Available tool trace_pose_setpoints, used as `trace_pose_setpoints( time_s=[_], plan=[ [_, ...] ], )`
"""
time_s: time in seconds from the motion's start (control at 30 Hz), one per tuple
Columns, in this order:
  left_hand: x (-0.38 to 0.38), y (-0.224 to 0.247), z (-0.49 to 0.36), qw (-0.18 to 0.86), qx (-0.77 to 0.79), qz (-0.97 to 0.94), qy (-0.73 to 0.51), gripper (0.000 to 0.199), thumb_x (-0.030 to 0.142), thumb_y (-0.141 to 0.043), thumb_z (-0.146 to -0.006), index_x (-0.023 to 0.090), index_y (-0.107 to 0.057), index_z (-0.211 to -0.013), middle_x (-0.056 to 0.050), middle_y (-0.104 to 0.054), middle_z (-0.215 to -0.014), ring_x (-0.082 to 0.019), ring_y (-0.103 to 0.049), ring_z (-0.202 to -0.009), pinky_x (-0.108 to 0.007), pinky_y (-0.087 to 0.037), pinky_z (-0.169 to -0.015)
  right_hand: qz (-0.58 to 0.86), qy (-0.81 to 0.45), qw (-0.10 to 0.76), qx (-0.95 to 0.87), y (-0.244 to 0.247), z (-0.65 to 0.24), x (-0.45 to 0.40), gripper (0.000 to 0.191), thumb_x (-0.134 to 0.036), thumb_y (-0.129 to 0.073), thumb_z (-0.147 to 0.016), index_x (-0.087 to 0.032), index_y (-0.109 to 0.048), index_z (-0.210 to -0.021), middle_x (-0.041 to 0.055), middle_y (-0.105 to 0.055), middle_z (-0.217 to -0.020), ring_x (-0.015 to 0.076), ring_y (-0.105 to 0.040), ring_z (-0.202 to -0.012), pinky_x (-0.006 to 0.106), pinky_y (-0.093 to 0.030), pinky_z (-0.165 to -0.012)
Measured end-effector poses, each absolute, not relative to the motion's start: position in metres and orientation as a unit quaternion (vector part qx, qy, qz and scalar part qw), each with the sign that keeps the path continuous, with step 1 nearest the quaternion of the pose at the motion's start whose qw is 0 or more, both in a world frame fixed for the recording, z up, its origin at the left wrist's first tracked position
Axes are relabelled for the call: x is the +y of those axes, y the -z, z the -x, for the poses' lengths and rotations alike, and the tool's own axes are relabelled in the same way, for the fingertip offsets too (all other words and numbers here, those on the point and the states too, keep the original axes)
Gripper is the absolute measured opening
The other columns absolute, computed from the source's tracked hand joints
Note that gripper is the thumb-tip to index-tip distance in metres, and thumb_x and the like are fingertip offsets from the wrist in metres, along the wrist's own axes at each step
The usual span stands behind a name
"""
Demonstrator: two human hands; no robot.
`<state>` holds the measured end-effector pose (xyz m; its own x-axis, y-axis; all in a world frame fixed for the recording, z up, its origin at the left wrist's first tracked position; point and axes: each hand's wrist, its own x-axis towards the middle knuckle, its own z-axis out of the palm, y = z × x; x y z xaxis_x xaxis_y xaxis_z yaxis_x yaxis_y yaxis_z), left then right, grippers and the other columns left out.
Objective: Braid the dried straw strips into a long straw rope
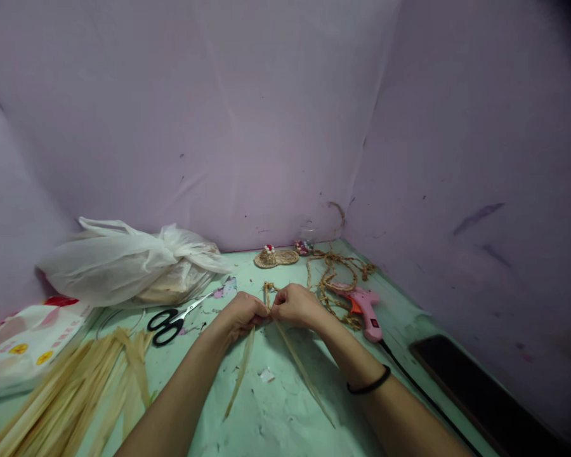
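Head view: the left hand (245,312) and right hand (297,304) meet over the middle of the table (285,416), each with thumb and fingers pinched at the near end of a thin cord (268,293), fingertips almost touching. The cord lies just beyond the fingertips, its far part bending right behind the right hand; whether it joins the tangled rope (337,287) at far right cannot be told. A left strip (240,373) and a right strip (307,373) hang loose toward the near side, spread apart.

The step in hand looks like twisting the two strips into cord. The next move seems to call for one pinch holding the finished twist firm while the other turns and crosses a strip, with even tension so that nothing unwinds.

The strips are flat, pale and papery, tapering to points, much like the straw-coloured bundle (71,393) at near left. The rope is golden, rough and loosely coiled beside a smooth pink glue gun (372,317). Far off sits a tightly coiled, slipper-shaped piece (284,258); to the left, black-handled scissors (178,322) lie near a crinkled, translucent bag (118,270).
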<state>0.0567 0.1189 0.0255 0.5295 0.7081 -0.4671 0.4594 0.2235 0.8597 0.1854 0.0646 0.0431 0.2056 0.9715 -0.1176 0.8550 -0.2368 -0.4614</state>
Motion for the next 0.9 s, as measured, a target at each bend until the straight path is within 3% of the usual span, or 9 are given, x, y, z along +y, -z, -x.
trace_pose_setpoints(
  time_s=[0.53, 0.9],
  plan=[
    [0.119, -0.026, -0.058, 0.618, 0.479, -0.614, -0.106, 0.002, 0.016, -0.048, -0.05, 0.015, -0.046, -0.05, 0.007, -0.029, -0.034, -0.003, -0.014, -0.03, -0.02, -0.005, -0.034, 0.726, -0.274, 0.174, -0.606, -0.034, -0.198, 0.066, 0.024, -0.027, -0.054, -0.058, -0.016, -0.07, -0.071, 0.002, -0.056, -0.053, 0.0089, -0.045, -0.046, 0.018, -0.027, -0.042],
    [0.111, -0.032, -0.062, 0.581, 0.502, -0.629, -0.12, 0.013, 0.013, -0.046, -0.049, 0.016, -0.036, -0.042, 0.007, -0.025, -0.032, -0.002, -0.014, -0.03, -0.02, -0.006, -0.036, 0.783, -0.193, 0.145, -0.573, -0.048, -0.179, 0.06, 0.021, -0.025, -0.056, -0.056, -0.019, -0.071, -0.071, 0.0047, -0.063, -0.062, 0.014, -0.054, -0.058, 0.02, -0.029, -0.046]
  ],
)
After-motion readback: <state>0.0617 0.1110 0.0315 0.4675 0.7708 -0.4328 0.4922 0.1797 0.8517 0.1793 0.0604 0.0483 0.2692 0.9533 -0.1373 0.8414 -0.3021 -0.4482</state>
